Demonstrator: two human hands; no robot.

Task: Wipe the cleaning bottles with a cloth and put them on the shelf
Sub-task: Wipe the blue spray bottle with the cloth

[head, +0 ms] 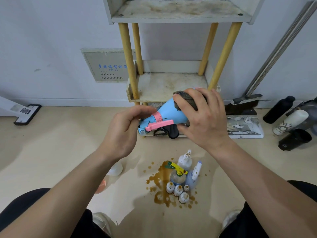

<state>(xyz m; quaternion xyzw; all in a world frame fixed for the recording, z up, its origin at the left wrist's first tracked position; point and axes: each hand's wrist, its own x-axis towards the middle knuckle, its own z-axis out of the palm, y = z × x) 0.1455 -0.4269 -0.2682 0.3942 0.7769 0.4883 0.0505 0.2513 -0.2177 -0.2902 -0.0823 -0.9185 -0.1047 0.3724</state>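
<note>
Wiping a smooth blue conical spray bottle (169, 111).
Left hand (122, 129) is pinching its pink-ringed neck; right hand (204, 117) is gripping fuzzy grey cloth (184, 98) around it.

Blue bottle (169, 111), pink trigger (158, 125)

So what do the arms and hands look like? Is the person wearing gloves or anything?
No gloves. The left hand and right hand are bare, with no ring or watch showing. Both arms are bare too, no sleeves in sight. Dark trousers cover the knees.
</note>
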